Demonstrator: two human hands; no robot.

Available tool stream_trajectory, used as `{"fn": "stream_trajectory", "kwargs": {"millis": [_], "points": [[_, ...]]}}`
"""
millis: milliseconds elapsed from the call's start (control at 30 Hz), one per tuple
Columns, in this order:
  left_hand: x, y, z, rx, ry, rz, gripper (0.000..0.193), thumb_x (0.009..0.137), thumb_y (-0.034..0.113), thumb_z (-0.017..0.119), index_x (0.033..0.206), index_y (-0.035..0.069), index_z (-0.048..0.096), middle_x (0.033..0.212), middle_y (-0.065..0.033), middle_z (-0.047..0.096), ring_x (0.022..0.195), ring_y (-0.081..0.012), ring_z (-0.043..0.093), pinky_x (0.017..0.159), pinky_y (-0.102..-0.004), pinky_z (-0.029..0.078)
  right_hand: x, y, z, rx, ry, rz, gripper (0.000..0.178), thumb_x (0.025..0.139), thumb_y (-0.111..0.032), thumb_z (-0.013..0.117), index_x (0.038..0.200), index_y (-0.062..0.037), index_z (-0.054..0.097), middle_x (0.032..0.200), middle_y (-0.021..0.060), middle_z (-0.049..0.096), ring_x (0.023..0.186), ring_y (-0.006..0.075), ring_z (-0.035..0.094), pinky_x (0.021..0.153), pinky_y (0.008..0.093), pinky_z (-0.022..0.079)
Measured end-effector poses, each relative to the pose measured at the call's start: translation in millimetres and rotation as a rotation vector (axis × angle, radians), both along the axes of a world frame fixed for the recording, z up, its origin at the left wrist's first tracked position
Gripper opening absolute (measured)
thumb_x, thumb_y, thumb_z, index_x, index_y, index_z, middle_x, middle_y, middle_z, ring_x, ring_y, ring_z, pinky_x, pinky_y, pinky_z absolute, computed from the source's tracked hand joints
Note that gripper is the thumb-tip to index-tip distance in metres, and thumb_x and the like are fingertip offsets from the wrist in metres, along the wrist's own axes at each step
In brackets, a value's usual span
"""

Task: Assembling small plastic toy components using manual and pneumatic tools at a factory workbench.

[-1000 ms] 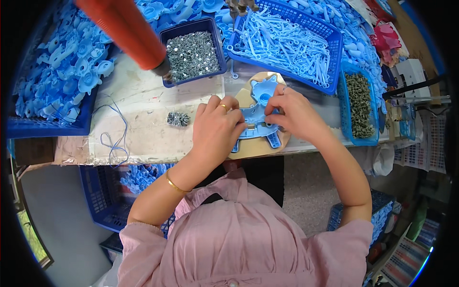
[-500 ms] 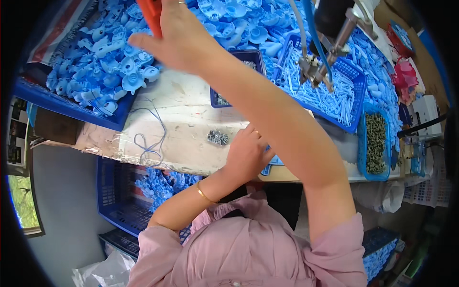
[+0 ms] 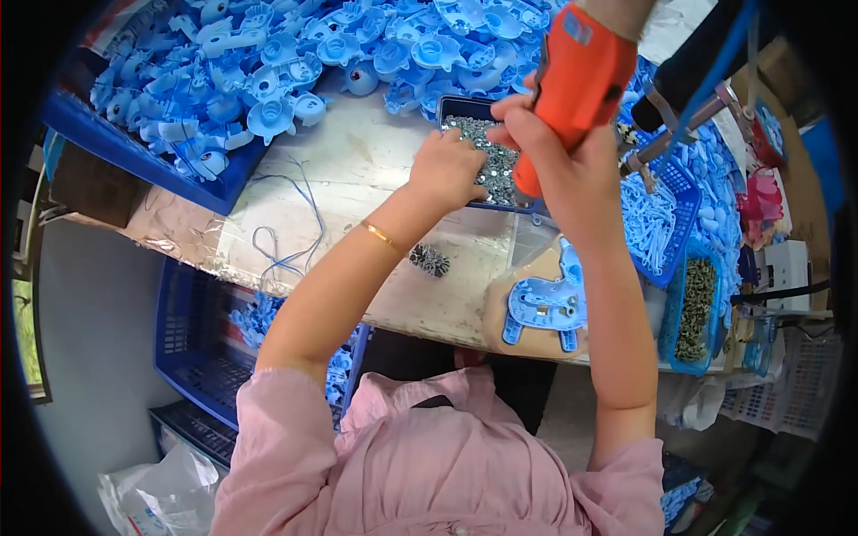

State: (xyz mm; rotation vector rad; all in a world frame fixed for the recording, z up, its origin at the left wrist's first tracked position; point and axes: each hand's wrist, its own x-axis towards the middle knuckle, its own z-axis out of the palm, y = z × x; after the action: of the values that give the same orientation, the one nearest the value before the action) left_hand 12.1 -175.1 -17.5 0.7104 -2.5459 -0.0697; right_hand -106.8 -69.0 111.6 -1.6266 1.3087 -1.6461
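My left hand reaches into a dark blue bin of small metal parts; its thumb and fingers are apart and touch the parts, and whether any is between them is hidden. An orange power screwdriver is in my right hand, fingers wrapped round its body, tip down beside the bin's right side. On the tan board near the table's front edge lies a light blue plastic shell with small metal pieces set in it, partly covered by my right forearm. A small heap of dark screws lies below my left wrist.
Light blue shell parts are piled across the back, beside a blue tray on the left. A basket of thin blue pieces and a tub of screws stand right. A metal-armed fixture overhangs there. Blue cord lies left.
My right hand has swung from the far left to the right with the orange screwdriver. My left hand has left the front edge for the parts bin, and the blue shell is now uncovered.
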Motion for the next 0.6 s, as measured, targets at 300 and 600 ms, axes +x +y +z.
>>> {"fn": "stream_trajectory", "kwargs": {"millis": [300,600], "points": [[-6,7,12,0.057,-0.079,0.044,0.016,0.082,0.028,0.073,0.077,0.013,0.070,0.079,-0.0046,0.070,0.090,-0.0244,0.064,0.077,-0.0413,0.051,-27,41,-1,0.201,-0.021,0.068,0.034,0.097,-0.008,0.059,0.127,0.0034,0.047,0.103,0.0149,0.070,0.088,0.0196,0.072,0.084,0.0327,0.056],[10,29,18,0.009,-0.060,0.000,0.025,0.089,0.031,0.069,0.084,0.008,0.060,0.080,-0.0068,0.066,0.084,-0.0260,0.065,0.069,-0.0380,0.054,-33,49,-2,0.240,-0.005,0.073,0.035,0.098,-0.011,0.061,0.127,0.0042,0.047,0.100,0.0150,0.071,0.089,0.0213,0.072,0.081,0.0319,0.058]]}}
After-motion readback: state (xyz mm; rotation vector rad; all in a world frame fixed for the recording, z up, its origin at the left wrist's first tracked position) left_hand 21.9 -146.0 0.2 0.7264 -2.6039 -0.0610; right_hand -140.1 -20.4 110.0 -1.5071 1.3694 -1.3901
